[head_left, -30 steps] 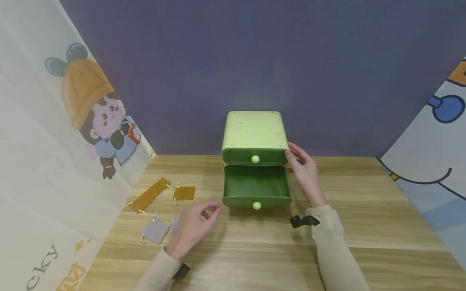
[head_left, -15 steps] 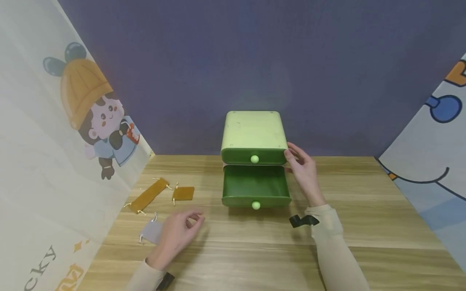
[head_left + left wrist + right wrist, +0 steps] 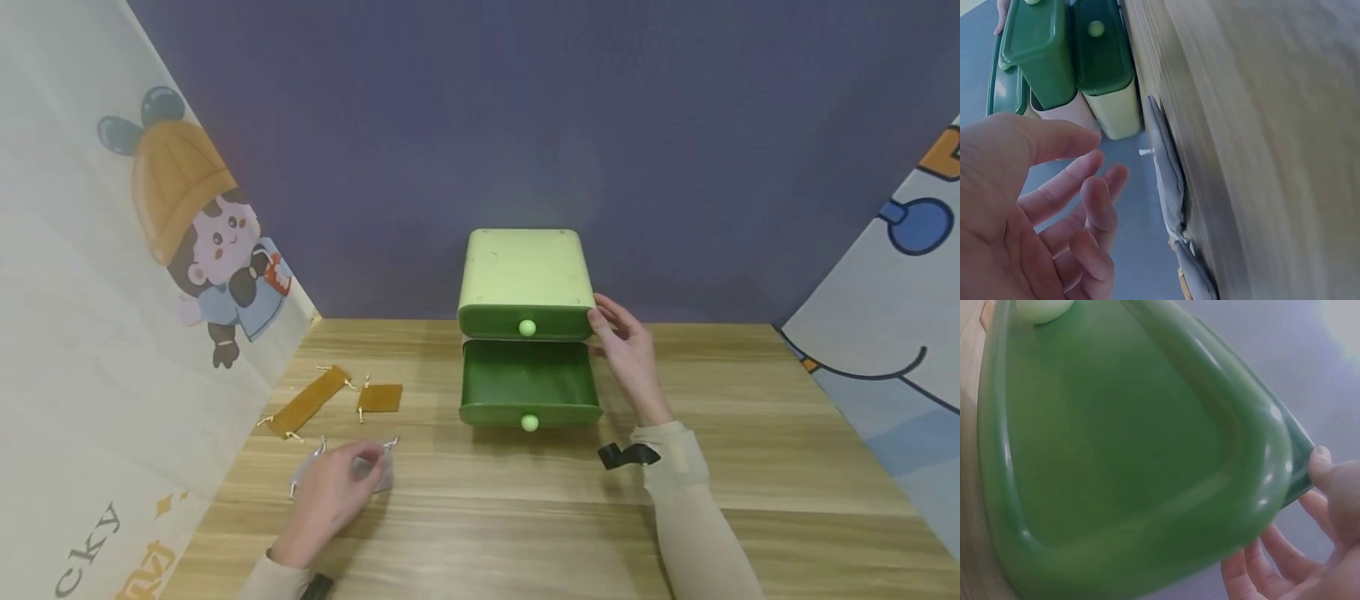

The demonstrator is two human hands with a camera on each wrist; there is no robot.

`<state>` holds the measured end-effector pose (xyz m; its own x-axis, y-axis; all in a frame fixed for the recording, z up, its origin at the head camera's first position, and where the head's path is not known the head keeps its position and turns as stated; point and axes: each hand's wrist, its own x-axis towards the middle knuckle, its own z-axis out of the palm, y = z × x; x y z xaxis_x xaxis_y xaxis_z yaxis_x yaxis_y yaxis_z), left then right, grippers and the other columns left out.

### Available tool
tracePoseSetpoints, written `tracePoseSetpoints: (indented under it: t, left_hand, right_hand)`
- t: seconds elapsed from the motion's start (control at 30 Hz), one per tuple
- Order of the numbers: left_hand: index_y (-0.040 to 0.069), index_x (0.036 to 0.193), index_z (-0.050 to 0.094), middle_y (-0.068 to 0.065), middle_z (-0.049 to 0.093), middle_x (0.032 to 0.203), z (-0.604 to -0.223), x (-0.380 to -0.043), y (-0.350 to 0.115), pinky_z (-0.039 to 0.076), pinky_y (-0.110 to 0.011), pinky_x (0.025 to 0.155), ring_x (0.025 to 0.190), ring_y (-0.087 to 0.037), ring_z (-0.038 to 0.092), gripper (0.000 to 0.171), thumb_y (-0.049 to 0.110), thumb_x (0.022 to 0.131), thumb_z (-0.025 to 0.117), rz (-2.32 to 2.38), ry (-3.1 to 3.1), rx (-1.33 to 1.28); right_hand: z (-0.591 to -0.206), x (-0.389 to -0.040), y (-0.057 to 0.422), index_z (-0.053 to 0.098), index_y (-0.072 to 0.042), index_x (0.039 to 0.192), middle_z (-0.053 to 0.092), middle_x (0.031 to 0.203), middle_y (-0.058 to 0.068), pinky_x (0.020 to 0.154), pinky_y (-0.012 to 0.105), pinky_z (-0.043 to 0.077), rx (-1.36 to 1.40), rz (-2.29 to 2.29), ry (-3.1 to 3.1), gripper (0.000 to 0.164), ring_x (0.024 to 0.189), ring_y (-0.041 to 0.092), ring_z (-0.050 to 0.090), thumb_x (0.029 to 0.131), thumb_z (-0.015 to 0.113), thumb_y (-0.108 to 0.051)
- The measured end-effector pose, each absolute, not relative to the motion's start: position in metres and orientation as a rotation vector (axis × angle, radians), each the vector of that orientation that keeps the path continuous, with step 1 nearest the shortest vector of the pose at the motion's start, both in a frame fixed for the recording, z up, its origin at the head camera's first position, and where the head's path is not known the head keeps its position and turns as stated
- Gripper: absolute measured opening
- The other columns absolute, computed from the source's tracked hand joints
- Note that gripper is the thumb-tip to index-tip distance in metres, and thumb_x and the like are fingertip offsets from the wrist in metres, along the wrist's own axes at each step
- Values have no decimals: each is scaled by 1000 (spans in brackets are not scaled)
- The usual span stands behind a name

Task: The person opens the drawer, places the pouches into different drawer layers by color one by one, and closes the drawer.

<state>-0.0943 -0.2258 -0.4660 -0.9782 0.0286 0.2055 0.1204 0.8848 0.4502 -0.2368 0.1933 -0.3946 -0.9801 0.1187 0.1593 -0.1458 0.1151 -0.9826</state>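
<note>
A small green drawer cabinet [image 3: 528,267] stands against the back wall, its middle drawer [image 3: 528,379] pulled out with nothing visible inside. At its right front corner my right hand [image 3: 628,358] holds the top tier, thumb on the front and fingers along the side. My left hand [image 3: 330,496], fingers loosely bent and holding nothing, hovers over two grey drawstring pouches. It partly covers both the right grey pouch [image 3: 384,475] and the left one [image 3: 300,468]. In the left wrist view a grey pouch [image 3: 1169,169] lies beyond the fingertips.
Behind the grey pouches lie a long brown drawstring pouch [image 3: 311,404] and a small brown one [image 3: 381,398]. A bottom drawer [image 3: 1104,56] shows pushed in beneath the middle one. Printed panels flank the wooden table [image 3: 525,517].
My left hand has moved left from beside the pulled-out drawer to above the grey pouches, uncovering part of the right one. My right hand has stayed on the cabinet.
</note>
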Motion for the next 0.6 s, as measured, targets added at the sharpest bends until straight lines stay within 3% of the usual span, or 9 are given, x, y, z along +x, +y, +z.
tracePoseSetpoints:
  t: [0.2,0.37,0.43,0.6]
  left_hand:
    - [21,104,82,-2,83,108,-466,-91,-234,54,-34,67,60,-6,53,15,23,90,82,-675,-2894,-53]
    - [18,106,83,-5,83,109,-467,-90,-238,59,-49,81,90,-25,75,20,25,87,84,-605,-2942,-56]
    - [16,106,83,-7,82,109,-467,-89,-238,59,-54,88,101,-31,76,22,24,85,85,-587,-2971,-82]
    - [14,107,82,-12,79,113,-468,-89,-237,58,-57,94,108,-37,74,26,21,83,87,-600,-3037,-113]
  right_hand:
    - [-395,-238,193,54,-21,157,55,159,12,87,29,64,14,1982,-2180,57,116,3,62,106,64,-43]
    - [-395,-238,193,54,-19,157,55,159,13,84,25,64,11,1986,-2168,57,114,2,63,106,65,-41]
    - [-396,-239,193,55,-19,157,55,159,14,82,24,63,11,1988,-2163,56,113,2,63,106,65,-40]
    - [-397,-239,193,55,-18,157,55,158,14,83,26,64,7,1998,-2156,56,113,3,63,106,65,-40]
